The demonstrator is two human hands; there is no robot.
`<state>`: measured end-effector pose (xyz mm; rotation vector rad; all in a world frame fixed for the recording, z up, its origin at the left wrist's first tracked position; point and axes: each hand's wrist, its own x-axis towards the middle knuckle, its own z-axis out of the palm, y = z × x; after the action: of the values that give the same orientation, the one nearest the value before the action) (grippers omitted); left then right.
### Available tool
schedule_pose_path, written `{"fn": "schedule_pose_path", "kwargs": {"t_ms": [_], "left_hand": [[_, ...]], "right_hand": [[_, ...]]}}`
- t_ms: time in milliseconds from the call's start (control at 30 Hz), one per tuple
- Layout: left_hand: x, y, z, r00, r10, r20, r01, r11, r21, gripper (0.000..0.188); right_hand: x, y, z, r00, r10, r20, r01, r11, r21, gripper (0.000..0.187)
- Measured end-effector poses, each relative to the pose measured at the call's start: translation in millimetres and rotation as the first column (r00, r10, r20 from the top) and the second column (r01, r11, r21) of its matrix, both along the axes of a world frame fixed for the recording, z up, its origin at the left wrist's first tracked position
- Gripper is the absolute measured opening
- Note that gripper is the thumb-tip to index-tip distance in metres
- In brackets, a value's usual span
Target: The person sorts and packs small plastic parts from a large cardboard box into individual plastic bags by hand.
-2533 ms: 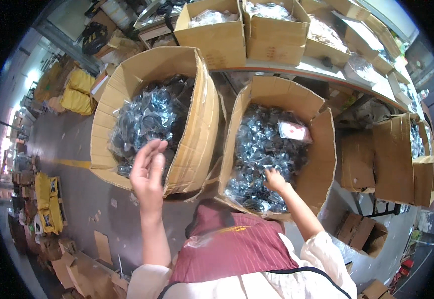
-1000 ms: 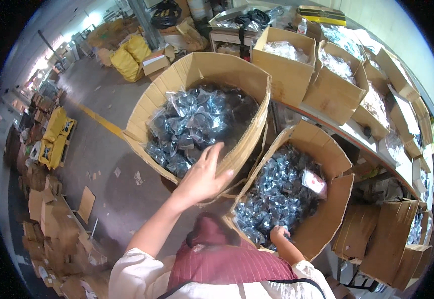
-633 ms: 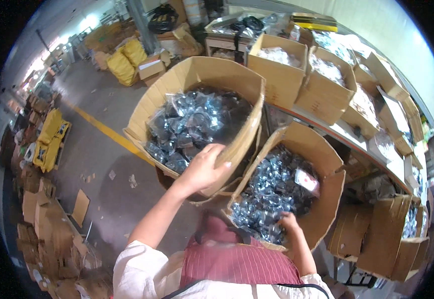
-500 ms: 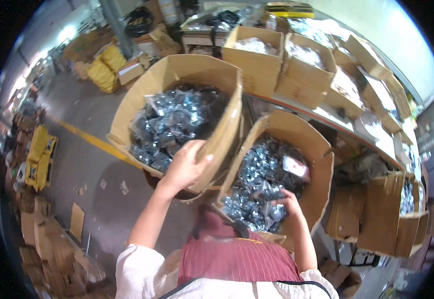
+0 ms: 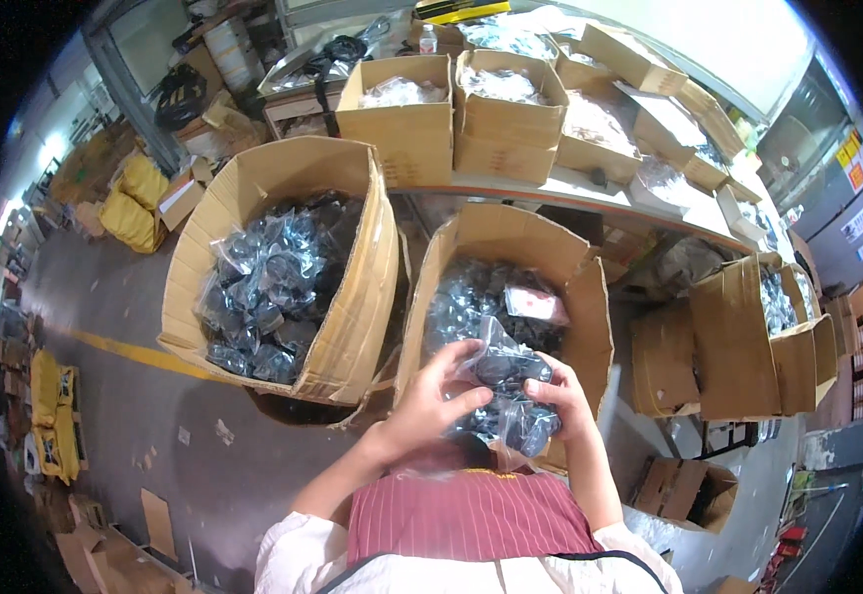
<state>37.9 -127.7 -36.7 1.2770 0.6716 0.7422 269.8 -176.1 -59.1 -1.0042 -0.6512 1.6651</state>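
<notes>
Over the right-hand carton [image 5: 590, 327], a clear plastic bag [image 5: 498, 368] with dark rounded parts inside is held between my two hands. My left hand [image 5: 441, 394] grips its left side, fingers and thumb curled round it. On its other side my right hand [image 5: 562, 398] presses the bag with thumb and fingers. Beneath lie several similar bags [image 5: 456, 307] of dark parts, with a white and pink packet [image 5: 536, 305] among them. What exactly the parts are, I cannot tell.
Left of this stands another tall carton [image 5: 352, 297], filled with similar bags [image 5: 278, 267]. Behind, a bench [image 5: 590, 193] carries several open cartons [image 5: 397, 129] of clear bags. More cartons [image 5: 733, 346] stand at right. A yellow line [image 5: 144, 351] crosses the floor at left.
My left hand has left the left carton and moved right onto the bag. My right hand has raised the bag from the pile. The view has turned right.
</notes>
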Motion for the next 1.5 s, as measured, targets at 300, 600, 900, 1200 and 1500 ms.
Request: {"fn": "schedule_pose_path", "kwargs": {"t_ms": [300, 600, 900, 1200, 1500], "left_hand": [[-1.9, 13.3, 1.5, 0.993, 0.087, 0.074, -0.071, 0.979, -0.190, 0.039], [-10.9, 17.3, -25.1, 0.978, 0.186, 0.098, -0.170, 0.974, -0.152, 0.034], [-13.0, 13.8, -10.2, 0.970, 0.205, 0.131, -0.166, 0.951, -0.260, 0.036], [-12.1, 5.1, -6.7, 0.964, 0.195, 0.182, -0.124, 0.931, -0.343, 0.042], [-14.1, 0.3, -15.7, 0.967, 0.140, 0.214, -0.047, 0.920, -0.388, 0.038]], "right_hand": [[-0.7, -14.0, 7.7, 0.999, -0.036, 0.015, 0.037, 0.997, -0.063, 0.044], [-10.7, -18.5, 17.4, 0.995, 0.019, 0.097, -0.028, 0.996, 0.089, 0.044], [-22.1, -18.7, 23.3, 0.958, 0.003, 0.286, -0.037, 0.993, 0.113, 0.046], [-19.0, -18.0, 12.1, 0.981, 0.005, 0.196, -0.023, 0.996, 0.089, 0.037], [-15.1, -1.4, 30.2, 0.950, 0.060, 0.307, -0.097, 0.990, 0.107, 0.018]]}}
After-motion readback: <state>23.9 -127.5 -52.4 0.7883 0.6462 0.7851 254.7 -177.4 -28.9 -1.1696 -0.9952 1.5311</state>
